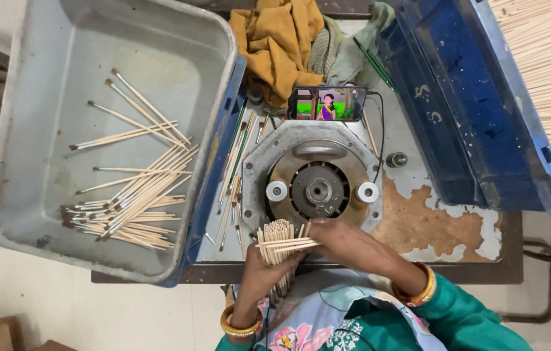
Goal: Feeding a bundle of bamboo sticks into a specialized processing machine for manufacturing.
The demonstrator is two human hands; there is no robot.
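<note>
My left hand [259, 273] grips an upright bundle of thin wooden sticks [277, 235] at the table's front edge. Just to its right, my right hand [347, 244] pinches a few sticks [288, 246] lying crosswise over the top of the bundle. Both hands sit directly in front of a round metal machine [318, 190] with a central hub and two white rollers. Each wrist carries gold and red bangles.
A grey tray [48, 58] at left holds several finished brushes [132, 208] with dark tips. More brushes lie between the tray and the machine. A phone [326, 104] showing a cartoon stands behind the machine, by ochre cloth. A blue crate [470, 110] of sticks is at right.
</note>
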